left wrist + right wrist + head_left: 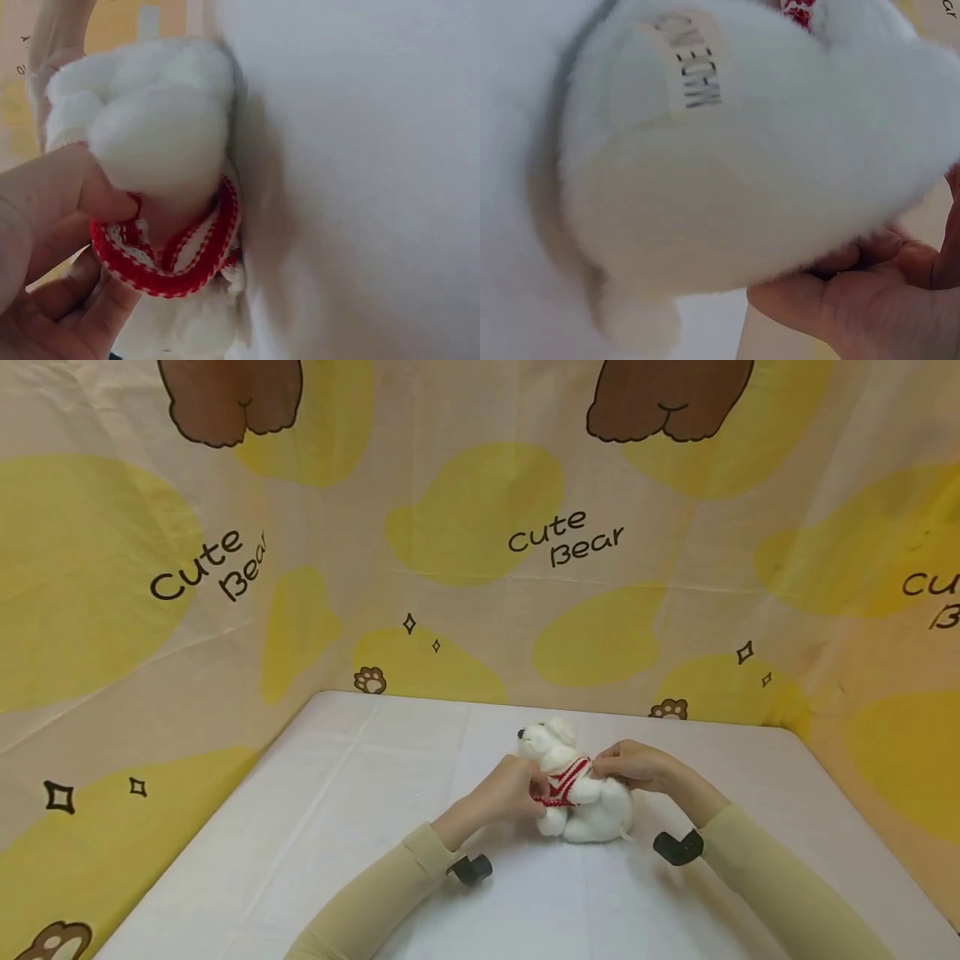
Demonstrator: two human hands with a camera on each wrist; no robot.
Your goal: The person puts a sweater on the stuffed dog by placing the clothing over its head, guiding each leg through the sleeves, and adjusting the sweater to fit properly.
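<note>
Near the table's (315, 827) far edge, our left hand (510, 793) and right hand (633, 767) pinch the white plush dog's (581, 789) red-striped vest (561, 781).

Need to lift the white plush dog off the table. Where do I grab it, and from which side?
Probably the plush dog is best taken round its broad rump, from its rear on the right, since it sits upright facing left. The right hand is already at its back; the left hand pinches the red-and-white sweater in front.

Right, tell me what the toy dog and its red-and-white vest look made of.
Toy dog: soft white plush, its fuzzy pile plain in both wrist views. Red-and-white vest: apparently knitted yarn, with visible stitches along the red edge; matte.
</note>
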